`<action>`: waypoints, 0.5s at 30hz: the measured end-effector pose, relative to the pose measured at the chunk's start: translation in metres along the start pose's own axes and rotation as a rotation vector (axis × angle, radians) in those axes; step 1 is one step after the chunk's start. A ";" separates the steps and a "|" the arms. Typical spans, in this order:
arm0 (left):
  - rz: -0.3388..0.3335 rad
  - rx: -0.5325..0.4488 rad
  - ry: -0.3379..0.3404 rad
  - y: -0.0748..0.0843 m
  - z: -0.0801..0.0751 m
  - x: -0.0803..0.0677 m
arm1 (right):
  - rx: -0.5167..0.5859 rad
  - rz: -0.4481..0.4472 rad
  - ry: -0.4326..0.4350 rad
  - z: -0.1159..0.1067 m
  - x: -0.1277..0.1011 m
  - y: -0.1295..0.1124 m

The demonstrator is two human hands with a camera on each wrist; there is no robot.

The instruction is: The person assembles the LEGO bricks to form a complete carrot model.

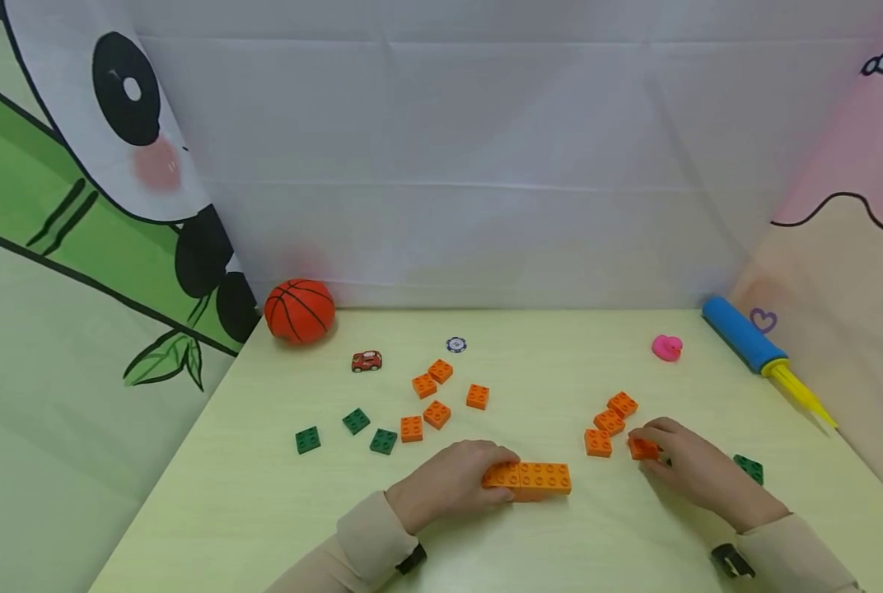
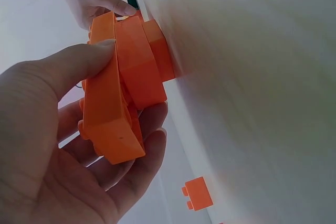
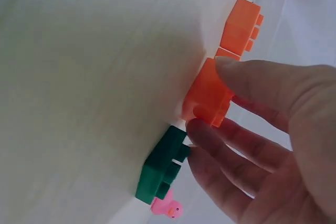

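My left hand [image 1: 495,474] grips the left end of a long stack of joined orange bricks [image 1: 538,478] that lies on the pale green table [image 1: 263,502]; in the left wrist view the thumb and fingers curl round this orange stack [image 2: 123,93]. To its right, my right hand [image 1: 651,445] pinches one small orange brick [image 1: 642,450] on the table. The right wrist view shows that orange brick [image 3: 207,95] between thumb and fingertips [image 3: 199,128], with a green brick [image 3: 160,169] right beside it.
Three loose orange bricks [image 1: 609,422] lie just beyond my right hand, and a green brick [image 1: 749,469] sits right of it. Several orange bricks [image 1: 436,413] and three green ones [image 1: 356,421] lie left of centre. At the back are a basketball [image 1: 300,310], toy car [image 1: 366,361], pink duck [image 1: 667,347] and blue pump [image 1: 741,333].
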State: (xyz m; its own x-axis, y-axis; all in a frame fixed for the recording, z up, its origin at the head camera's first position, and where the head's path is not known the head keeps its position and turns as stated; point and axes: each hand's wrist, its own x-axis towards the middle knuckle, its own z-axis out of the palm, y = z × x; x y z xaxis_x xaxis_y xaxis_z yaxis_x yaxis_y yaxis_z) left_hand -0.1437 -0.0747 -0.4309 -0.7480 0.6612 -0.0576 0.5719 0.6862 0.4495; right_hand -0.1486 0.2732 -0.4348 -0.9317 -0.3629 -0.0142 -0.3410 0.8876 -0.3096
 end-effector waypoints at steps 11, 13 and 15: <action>-0.001 -0.015 -0.010 -0.002 0.000 0.001 | -0.008 -0.043 0.064 -0.003 -0.006 -0.009; -0.001 -0.017 -0.008 -0.002 0.000 0.001 | 0.000 -0.078 0.109 -0.005 -0.009 -0.020; 0.004 -0.014 -0.004 -0.002 0.000 0.000 | 0.002 -0.142 0.164 -0.006 -0.012 -0.030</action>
State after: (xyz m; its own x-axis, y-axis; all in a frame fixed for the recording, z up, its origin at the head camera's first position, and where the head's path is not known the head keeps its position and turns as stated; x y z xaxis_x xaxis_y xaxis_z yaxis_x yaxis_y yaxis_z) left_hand -0.1452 -0.0758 -0.4321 -0.7443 0.6651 -0.0599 0.5700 0.6795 0.4619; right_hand -0.1279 0.2526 -0.4198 -0.8825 -0.4327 0.1844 -0.4698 0.8305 -0.2994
